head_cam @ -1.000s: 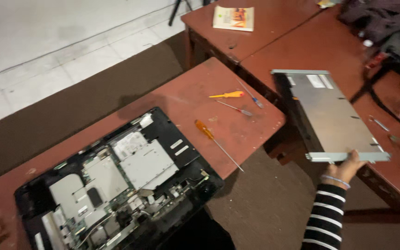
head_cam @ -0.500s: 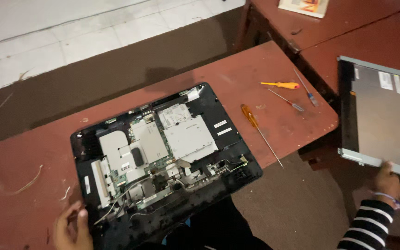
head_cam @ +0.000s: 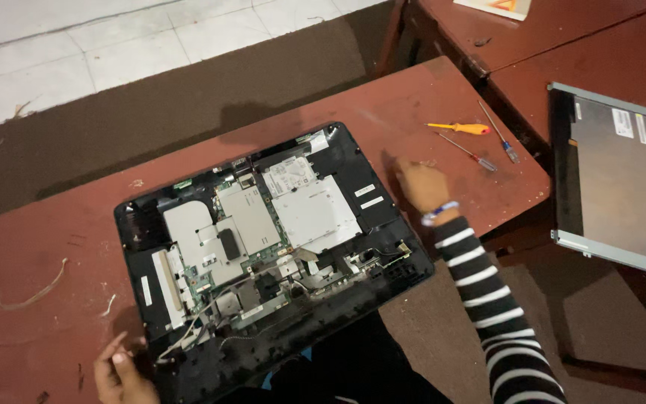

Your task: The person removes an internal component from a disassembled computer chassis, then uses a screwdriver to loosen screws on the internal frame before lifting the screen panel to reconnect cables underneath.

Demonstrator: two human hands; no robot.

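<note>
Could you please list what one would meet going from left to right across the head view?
Left hand → opened computer chassis → right hand → orange screwdriver → thin screwdriver → grey display panel.
</note>
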